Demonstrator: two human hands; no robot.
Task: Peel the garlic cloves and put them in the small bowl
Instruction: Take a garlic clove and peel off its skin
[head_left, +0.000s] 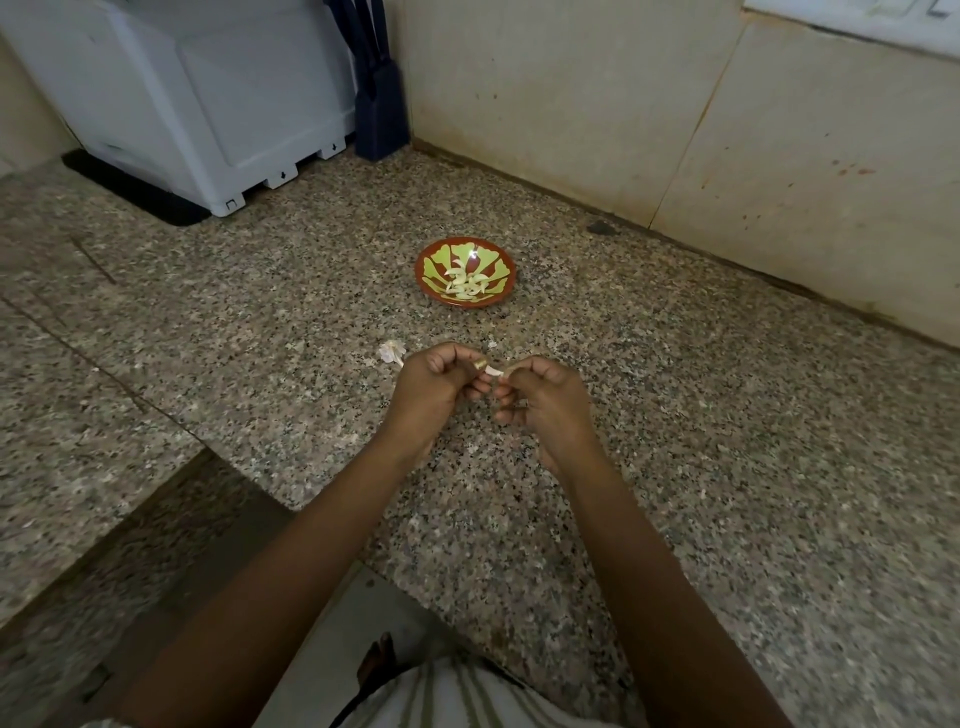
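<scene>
A small red bowl (503, 254) with a green leaf pattern stands on the speckled granite counter (727, 415) and holds several peeled garlic cloves (466, 283). In front of it my left hand (436, 387) and my right hand (540, 397) meet, and both pinch one pale garlic clove (492, 371) between their fingertips. A piece of garlic with papery skin (390, 352) lies on the counter just left of my left hand, partly hidden by it.
A white appliance (218, 104) stands at the back left on a black mat (135, 192). A dark blue object (382, 109) leans in the corner beside it. Beige wall tiles (675, 119) close off the back. The counter edge drops away at the lower left.
</scene>
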